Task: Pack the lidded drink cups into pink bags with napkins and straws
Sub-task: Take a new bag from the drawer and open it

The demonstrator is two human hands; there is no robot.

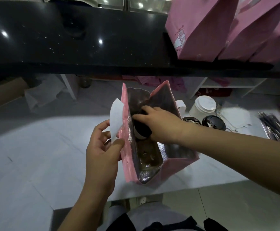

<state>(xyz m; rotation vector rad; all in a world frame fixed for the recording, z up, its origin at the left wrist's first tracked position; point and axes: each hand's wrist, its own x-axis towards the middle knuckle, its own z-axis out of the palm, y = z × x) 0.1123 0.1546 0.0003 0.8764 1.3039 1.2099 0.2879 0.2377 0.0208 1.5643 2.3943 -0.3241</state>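
Two hands busy. Left hand [102, 147] pinches the white handle [116, 119] of the pink bag [125, 130], keeping its mouth open; right hand [159, 124] grips a lidded cup [142, 130] by its top, inside.

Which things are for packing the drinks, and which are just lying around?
For the job: open pink bag with silver lining, gripped by the left hand; black-lidded cup in it, held by the right hand; white cup with white lid; two black-lidded cups; white paper napkins; dark wrapped straws; pink bags on the black counter.
Just lying about: brown cardboard box; crumpled pink cloth.
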